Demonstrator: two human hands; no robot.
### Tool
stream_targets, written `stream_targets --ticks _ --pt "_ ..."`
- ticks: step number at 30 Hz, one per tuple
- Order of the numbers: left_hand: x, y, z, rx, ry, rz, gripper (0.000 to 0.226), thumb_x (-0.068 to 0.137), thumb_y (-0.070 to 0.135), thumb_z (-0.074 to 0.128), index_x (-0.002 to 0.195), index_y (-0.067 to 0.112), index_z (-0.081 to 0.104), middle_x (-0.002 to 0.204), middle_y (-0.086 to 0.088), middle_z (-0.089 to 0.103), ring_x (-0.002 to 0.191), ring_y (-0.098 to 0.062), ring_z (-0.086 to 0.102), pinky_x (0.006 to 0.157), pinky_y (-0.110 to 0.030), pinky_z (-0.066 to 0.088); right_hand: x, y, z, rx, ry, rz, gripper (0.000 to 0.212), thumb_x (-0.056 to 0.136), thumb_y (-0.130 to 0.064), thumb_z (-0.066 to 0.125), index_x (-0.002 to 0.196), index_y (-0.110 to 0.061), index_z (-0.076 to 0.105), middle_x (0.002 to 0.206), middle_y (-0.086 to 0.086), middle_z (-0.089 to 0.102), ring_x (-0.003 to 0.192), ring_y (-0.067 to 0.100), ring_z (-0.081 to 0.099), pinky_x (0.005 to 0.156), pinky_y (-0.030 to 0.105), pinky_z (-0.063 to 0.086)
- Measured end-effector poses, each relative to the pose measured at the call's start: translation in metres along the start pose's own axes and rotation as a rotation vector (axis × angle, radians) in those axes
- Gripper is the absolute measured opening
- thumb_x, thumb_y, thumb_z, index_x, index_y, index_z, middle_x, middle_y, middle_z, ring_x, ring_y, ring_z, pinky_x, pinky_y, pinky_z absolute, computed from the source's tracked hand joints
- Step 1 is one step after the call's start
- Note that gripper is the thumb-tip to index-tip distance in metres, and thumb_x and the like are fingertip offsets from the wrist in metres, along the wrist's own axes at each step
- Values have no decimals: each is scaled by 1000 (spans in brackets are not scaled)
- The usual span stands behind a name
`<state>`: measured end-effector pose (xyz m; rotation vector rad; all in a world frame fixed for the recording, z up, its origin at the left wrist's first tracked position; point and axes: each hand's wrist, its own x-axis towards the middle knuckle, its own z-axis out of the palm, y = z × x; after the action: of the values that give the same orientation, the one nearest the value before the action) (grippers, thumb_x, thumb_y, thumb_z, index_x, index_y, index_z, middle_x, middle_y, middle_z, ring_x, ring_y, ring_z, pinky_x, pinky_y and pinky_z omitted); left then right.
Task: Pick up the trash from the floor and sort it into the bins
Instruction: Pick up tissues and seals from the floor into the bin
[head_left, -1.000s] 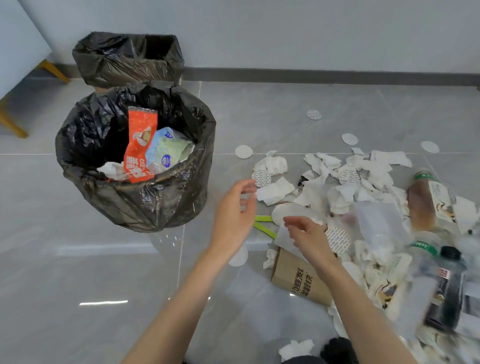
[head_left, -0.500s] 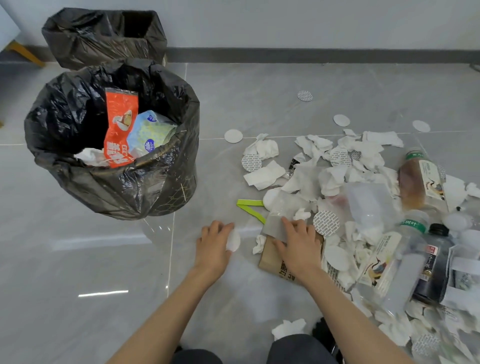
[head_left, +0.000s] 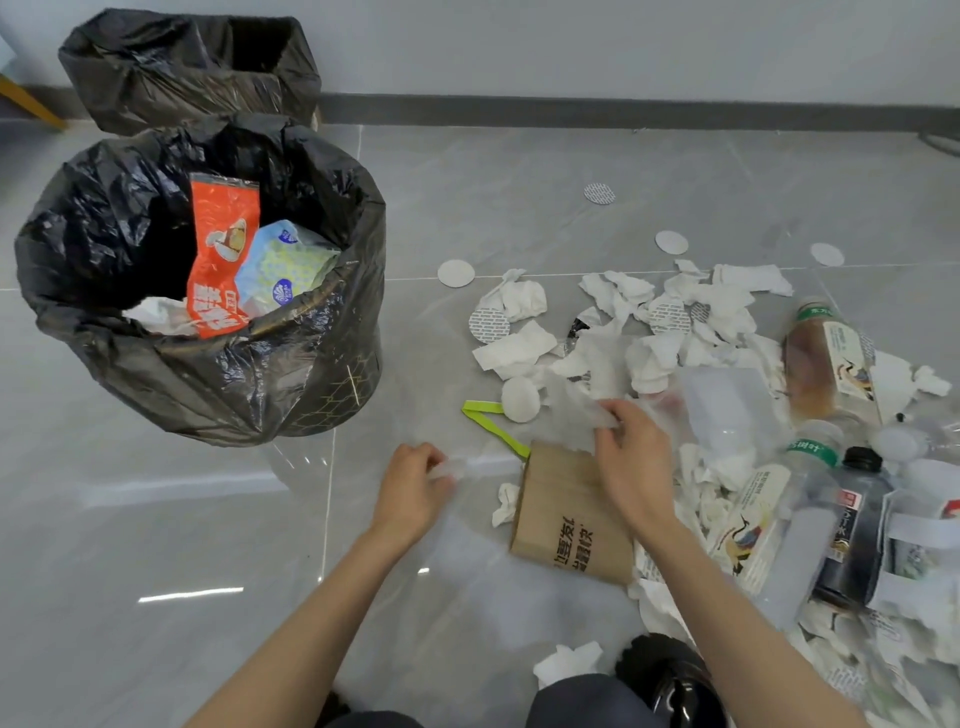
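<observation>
Pinching a white scrap (head_left: 453, 470), left fingers (head_left: 430, 457); right fingers (head_left: 621, 414) clutching tissue (head_left: 583, 402) by paper bag (head_left: 566, 512).

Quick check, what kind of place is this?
Likely an indoor room, maybe an office or test space: glossy grey floor tiles, a plain wall with dark baseboard, a near bin and far bin, both black-bagged.

At left, two bins lined with black bags: near bin (head_left: 311, 374) upright, holding an orange snack wrapper (head_left: 223, 254) and a blue-white tissue pack (head_left: 283, 265), far bin (head_left: 192, 67) behind it by the wall. Strewn over the floor (head_left: 156, 519) at right: crumpled white tissues (head_left: 519, 348), round white discs (head_left: 456, 273), a flat brown paper bag (head_left: 566, 509), plastic bottles (head_left: 826, 364). Pinched in the left hand (head_left: 410, 493), a small white scrap (head_left: 452, 470); gripped by the right hand (head_left: 634, 457), a pale filmy sheet (head_left: 587, 405) just beyond the paper bag.
</observation>
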<state>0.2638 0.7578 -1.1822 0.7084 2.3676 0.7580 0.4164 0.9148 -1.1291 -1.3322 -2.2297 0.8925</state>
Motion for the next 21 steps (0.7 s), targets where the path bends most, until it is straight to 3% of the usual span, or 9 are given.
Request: stream_targets --ticks 3,5,8,10,12,15,18,21 --pt "11 25 -9 -157 69 11 14 84 19 66 86 7 62 80 -4 59 75 -22 54 60 -29 34 6 -12 -27 266 157 136 18 93 -9 45 98 -18 60 79 -8 58 64 -6 53 54 7 39" --pt "19 46 -11 -260 53 33 16 85 23 66 84 8 61 79 -5 60 71 -19 53 59 -27 39 14 -8 -41 366 232 217 17 93 -8 44 99 -15 59 80 -7 58 64 -6 52 54 5 38" --pt "35 70 0 -200 -60 128 24 85 27 66 96 5 68 101 -10 66 90 -23 59 78 -33 46 30 11 -51 306 304 279 17 92 -18 45 94 -14 61 96 7 62 89 21 56 73 26 40" --pt "46 78 12 -69 -138 218 32 85 28 66 107 4 67 126 -8 54 115 -21 51 96 -30 39 41 29 -56 63 349 326 26 91 -19 44 100 -9 65 122 13 53 117 34 41 89 30 29" --pt "51 80 22 68 -212 286 35 87 27 63 112 4 64 144 -7 38 132 -21 38 105 -28 31 49 41 -58 -94 280 387 31 93 -20 46 113 -6 65 147 9 33 132 34 23 104 33 23" --pt "53 82 28 193 -296 347 37 92 25 56 124 6 56 155 -4 21 142 -18 23 107 -26 27 56 49 -50 -92 9 431 32 93 -32 50 115 -13 64 160 -1 7 143 34 4 117 43 15" --pt "53 85 26 324 -416 361 40 97 25 46 134 9 43 158 -1 13 146 -21 10 109 -33 27 58 45 -36 -349 -171 220 26 91 -38 52 109 -22 64 160 -7 -5 146 33 -7 115 56 5" --pt "54 79 21 513 -522 362 43 101 23 34 142 12 28 154 -4 17 141 -30 19 106 -40 33 64 34 -26 -626 -273 -22 28 88 -44 52 92 -21 65 160 -8 -8 146 29 -14 114 61 -3"
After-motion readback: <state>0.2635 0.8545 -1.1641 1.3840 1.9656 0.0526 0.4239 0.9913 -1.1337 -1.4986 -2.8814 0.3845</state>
